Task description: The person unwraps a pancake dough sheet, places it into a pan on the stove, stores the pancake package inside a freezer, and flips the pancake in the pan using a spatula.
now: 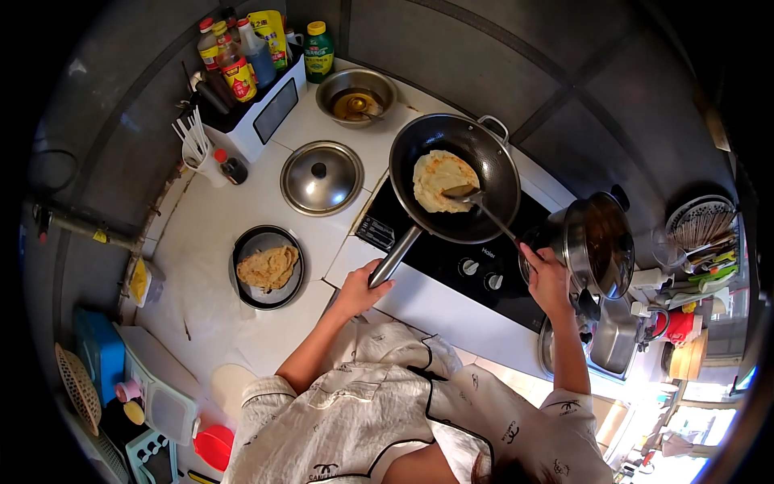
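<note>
My left hand is wrapped round the handle of a dark wok, which sits on the black gas stove. In my right hand is the thin handle of a metal spatula. Its blade rests on or just over a pale flatbread with browned patches, lying in the wok. On the counter to the left, another browned flatbread lies in a round dark pan.
A steel lid and a metal bowl with yellowish liquid stand behind the wok's left side. Sauce bottles crowd a rack at the back left. A steel pot is close by my right hand, with a sink beyond.
</note>
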The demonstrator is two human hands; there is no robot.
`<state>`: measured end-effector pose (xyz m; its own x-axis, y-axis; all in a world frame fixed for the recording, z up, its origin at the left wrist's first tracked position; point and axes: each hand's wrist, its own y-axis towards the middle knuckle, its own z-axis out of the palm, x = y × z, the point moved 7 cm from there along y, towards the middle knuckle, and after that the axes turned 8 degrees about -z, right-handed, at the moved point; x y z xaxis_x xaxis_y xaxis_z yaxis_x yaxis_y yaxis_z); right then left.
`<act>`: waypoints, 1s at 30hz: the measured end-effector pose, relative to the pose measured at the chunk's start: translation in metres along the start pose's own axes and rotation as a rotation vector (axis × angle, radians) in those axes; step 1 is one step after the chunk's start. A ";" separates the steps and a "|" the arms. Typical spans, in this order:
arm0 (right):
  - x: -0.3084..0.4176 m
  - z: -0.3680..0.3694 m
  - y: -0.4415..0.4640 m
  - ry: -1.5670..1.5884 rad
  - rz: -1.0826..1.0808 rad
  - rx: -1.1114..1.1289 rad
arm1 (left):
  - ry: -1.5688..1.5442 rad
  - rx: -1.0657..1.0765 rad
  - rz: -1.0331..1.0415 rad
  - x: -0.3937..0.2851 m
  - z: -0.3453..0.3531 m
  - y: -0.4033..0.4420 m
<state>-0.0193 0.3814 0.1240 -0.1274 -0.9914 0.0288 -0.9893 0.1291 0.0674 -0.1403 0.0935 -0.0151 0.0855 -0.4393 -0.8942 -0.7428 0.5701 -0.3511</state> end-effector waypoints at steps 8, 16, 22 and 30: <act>0.007 -0.007 -0.008 0.003 -0.047 -0.002 | -0.036 0.042 -0.074 -0.003 -0.001 -0.003; 0.010 -0.029 -0.015 -0.030 -0.043 0.084 | -0.005 -0.004 -0.004 0.001 0.000 0.000; 0.010 -0.036 -0.014 -0.045 -0.051 0.003 | -0.053 0.020 -0.081 -0.001 0.000 -0.003; -0.001 -0.031 -0.015 0.045 0.006 -0.005 | -0.057 0.013 -0.030 0.003 0.001 0.001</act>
<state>-0.0025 0.3814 0.1538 -0.1298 -0.9887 0.0744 -0.9882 0.1352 0.0724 -0.1399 0.0931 -0.0180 0.1452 -0.4161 -0.8977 -0.7306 0.5667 -0.3808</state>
